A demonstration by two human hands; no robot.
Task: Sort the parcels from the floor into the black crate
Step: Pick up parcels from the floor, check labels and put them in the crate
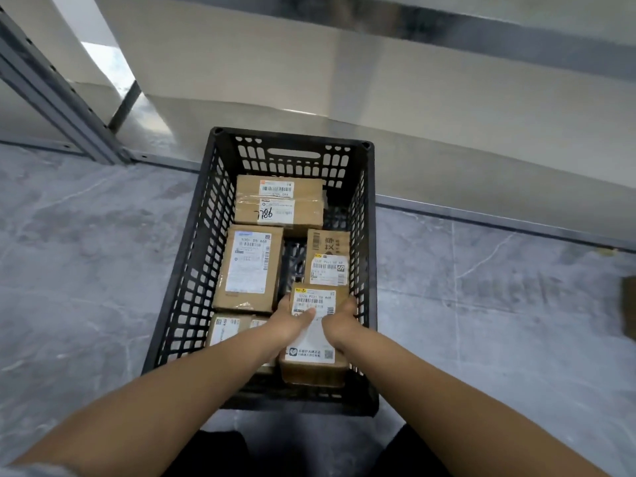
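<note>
The black slatted crate point(199, 235) stands on the floor straight ahead of me. Inside its near right corner a brown labelled parcel point(315, 368) is gripped from both sides: my left hand point(290, 320) holds its left edge, my right hand point(339, 321) its right edge. Other parcels lie in the crate: a taped one point(278, 201) at the far end, a long one point(249, 266) on the left, a small one point(328, 258) on the right, and one point(227, 330) at the near left, partly hidden by my left forearm.
Grey mottled floor surrounds the crate. A metal rack upright point(58, 98) rises at the far left and a shelf rail point(499, 222) runs along the floor behind. A brown object point(628, 309), cut off by the frame, lies at the right edge.
</note>
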